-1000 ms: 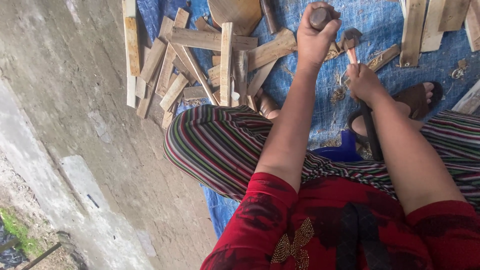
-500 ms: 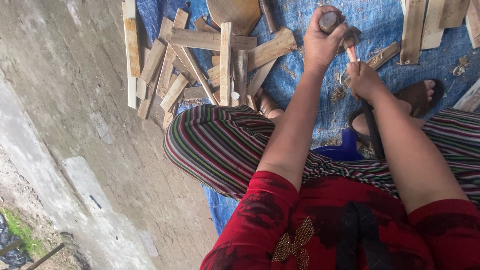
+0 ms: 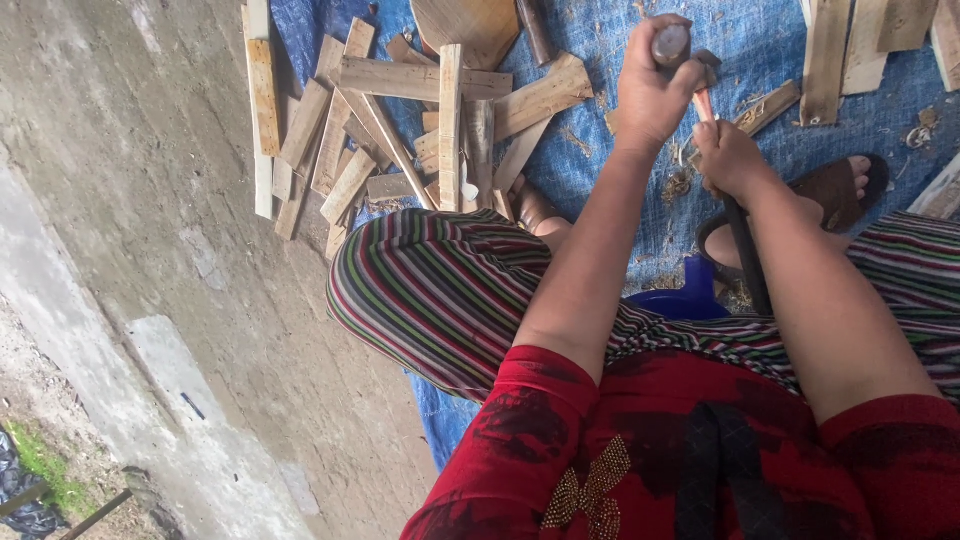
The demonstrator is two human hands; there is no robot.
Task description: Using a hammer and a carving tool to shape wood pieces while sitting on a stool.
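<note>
My left hand (image 3: 652,92) is closed around a tool with a round wooden end (image 3: 670,44), held over the blue tarp (image 3: 600,170). Just below and to its right, my right hand (image 3: 730,160) grips a thin reddish-handled tool (image 3: 703,103) that points up toward the left hand. The tool's tip is hidden between the two hands. A dark strap or rod (image 3: 748,262) runs down from my right hand along the forearm. Both arms reach out over my striped skirt (image 3: 450,290).
A pile of split wooden strips (image 3: 400,130) lies at left on the tarp's edge, with more planks (image 3: 830,50) at top right. A foot in a brown sandal (image 3: 840,185) and a blue plastic object (image 3: 690,300) sit near my right arm. Bare concrete (image 3: 150,200) is at left.
My left hand with the round-ended tool has come down and slightly right, closer to my right hand. The right hand has stayed about where it was.
</note>
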